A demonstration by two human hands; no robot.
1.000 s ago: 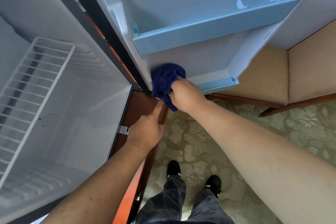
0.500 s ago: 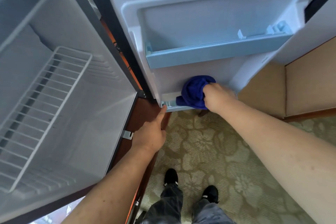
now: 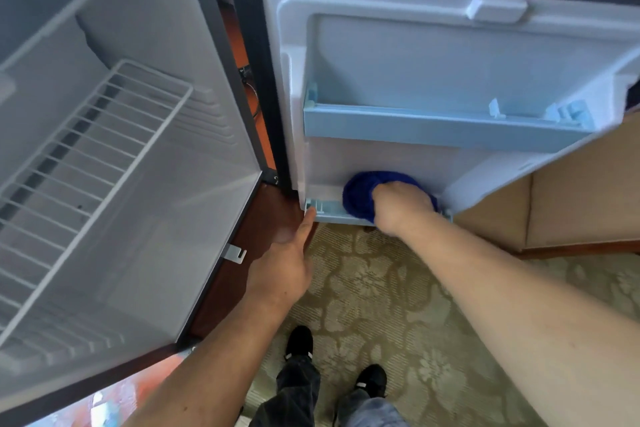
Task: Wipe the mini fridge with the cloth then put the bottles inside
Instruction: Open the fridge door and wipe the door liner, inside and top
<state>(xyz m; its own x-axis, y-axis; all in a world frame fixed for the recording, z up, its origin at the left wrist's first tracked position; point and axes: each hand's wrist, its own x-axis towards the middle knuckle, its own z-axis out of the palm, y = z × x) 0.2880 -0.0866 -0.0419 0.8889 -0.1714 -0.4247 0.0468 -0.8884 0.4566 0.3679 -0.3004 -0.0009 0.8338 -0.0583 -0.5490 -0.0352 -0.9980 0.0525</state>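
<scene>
A green carpet (image 3: 398, 305) with flower shapes covers the floor. The mini fridge (image 3: 156, 201) stands open, with a white wire shelf (image 3: 86, 166) inside. The right hand (image 3: 401, 206) grips the blue cloth (image 3: 358, 194), all bunched up, and presses it into the bottom shelf (image 3: 329, 211) of the open door (image 3: 450, 62). The left hand (image 3: 284, 267) holds nothing. Its fingers are straight, and the fingertips touch the door's bottom corner.
</scene>
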